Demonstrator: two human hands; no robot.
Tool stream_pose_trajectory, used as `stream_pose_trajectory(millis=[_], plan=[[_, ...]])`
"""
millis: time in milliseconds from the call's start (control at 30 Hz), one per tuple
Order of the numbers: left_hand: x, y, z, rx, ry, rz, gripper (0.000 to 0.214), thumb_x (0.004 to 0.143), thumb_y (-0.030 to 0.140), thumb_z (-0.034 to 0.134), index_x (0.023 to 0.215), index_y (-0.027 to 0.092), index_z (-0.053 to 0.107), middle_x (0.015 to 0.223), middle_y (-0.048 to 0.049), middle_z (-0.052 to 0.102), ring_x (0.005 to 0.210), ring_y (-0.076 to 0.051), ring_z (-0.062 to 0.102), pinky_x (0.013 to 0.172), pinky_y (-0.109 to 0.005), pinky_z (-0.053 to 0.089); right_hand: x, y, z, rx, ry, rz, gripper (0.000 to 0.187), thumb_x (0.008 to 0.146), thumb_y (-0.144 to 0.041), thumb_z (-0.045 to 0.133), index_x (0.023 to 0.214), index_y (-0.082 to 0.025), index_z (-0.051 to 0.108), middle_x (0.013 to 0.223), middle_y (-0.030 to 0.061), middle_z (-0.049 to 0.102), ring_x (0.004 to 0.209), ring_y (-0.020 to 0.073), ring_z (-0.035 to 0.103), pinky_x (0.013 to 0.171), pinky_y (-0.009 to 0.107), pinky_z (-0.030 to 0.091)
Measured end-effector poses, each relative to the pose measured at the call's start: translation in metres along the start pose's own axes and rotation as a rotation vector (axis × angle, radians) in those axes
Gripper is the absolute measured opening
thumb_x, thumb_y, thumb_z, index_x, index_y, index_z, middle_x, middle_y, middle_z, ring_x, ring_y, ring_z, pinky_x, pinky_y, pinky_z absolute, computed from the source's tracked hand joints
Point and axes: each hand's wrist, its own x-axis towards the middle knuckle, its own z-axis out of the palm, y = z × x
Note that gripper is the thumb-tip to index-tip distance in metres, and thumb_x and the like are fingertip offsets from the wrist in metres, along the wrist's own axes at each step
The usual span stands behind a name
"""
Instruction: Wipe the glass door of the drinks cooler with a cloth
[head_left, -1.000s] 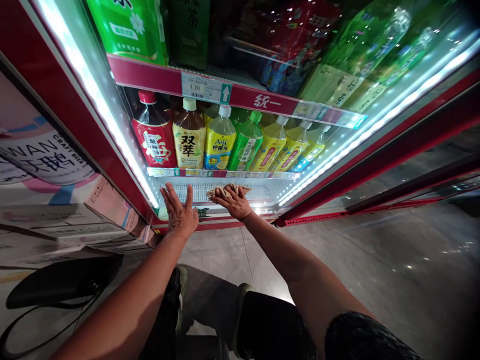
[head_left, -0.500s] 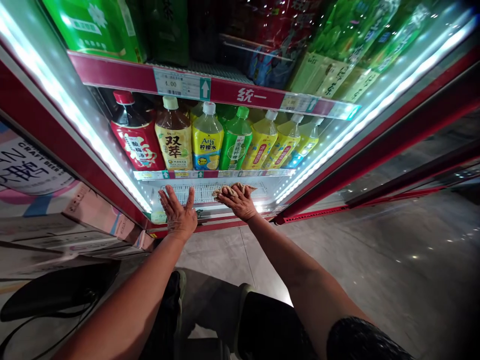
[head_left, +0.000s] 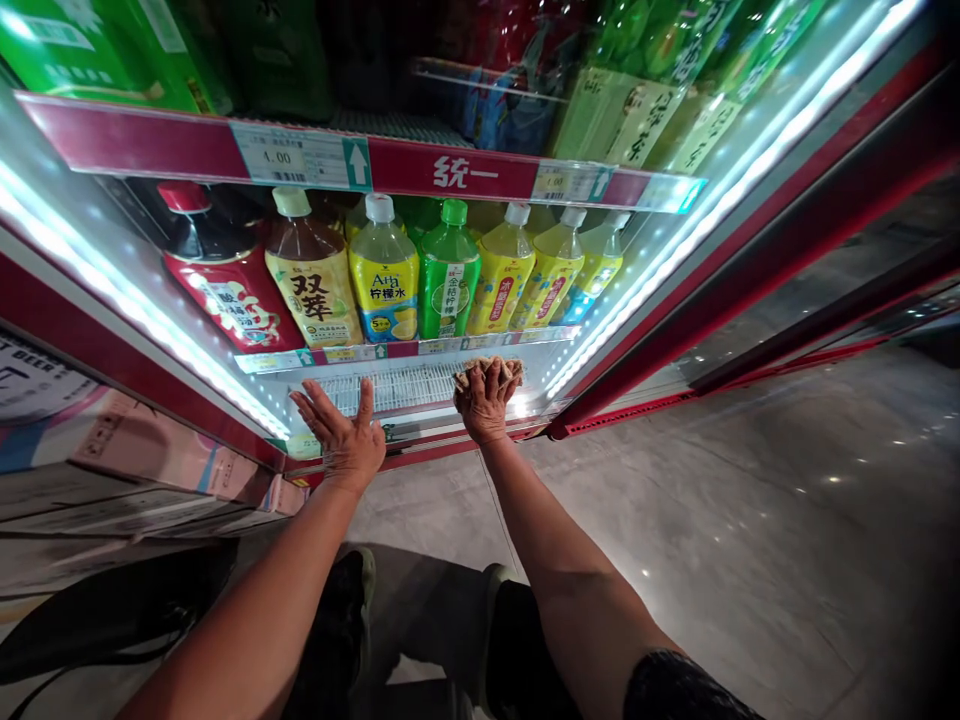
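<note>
My right hand (head_left: 485, 402) presses a crumpled tan cloth (head_left: 489, 367) against the white grille (head_left: 390, 387) at the bottom of an open drinks cooler, just under the lowest shelf's price strip (head_left: 390, 350). Its fingers are closed over the cloth. My left hand (head_left: 341, 436) rests flat with fingers spread on the cooler's red bottom sill (head_left: 420, 452), holding nothing. Above both hands stands a row of large bottles: a red-labelled one (head_left: 221, 285), a brown tea (head_left: 313, 275), a yellow lemon drink (head_left: 384, 272) and a green one (head_left: 448, 275).
A red shelf rail with price tags (head_left: 375, 168) crosses above the bottles, with green packs over it. The cooler's open glass door (head_left: 787, 200) stands to the right. Pink cartons (head_left: 142, 455) and a black bag (head_left: 105, 610) lie at the left. Grey floor tiles (head_left: 750, 540) spread right.
My right hand has slid right along the grille and bunched the cloth under its fingers. My left hand has stayed on the sill. The view has shifted left.
</note>
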Motion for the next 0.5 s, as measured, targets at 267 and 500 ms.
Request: stream_pose_trajectory(millis=[267, 500], plan=[[0.001, 0.01, 0.003, -0.057, -0.05, -0.082, 0.077, 0.079, 0.019, 0.066, 0.153, 0.012, 0.043, 0.164, -0.0191, -0.028, 0.146, -0.048, -0.032, 0.117, -0.074, 0.0, 0.028, 0.017, -0.003, 0.07, 0.268, 0.176, 0.075, 0.1, -0.036, 0.031, 0.163, -0.018, -0.004, 0.169, 0.0194, -0.009, 0.158, 0.0328, -0.01, 0.116, 0.075, 0.017], [0.002, 0.009, 0.006, -0.062, -0.047, -0.066, 0.078, 0.078, 0.019, 0.066, 0.152, 0.012, 0.043, 0.162, -0.0177, -0.033, 0.145, -0.048, -0.033, 0.116, -0.075, -0.003, 0.037, 0.047, -0.007, 0.186, 0.29, 0.584, 0.067, 0.104, -0.037, 0.011, 0.161, -0.016, -0.017, 0.17, 0.0172, -0.008, 0.157, 0.0243, -0.016, 0.124, 0.067, 0.009]])
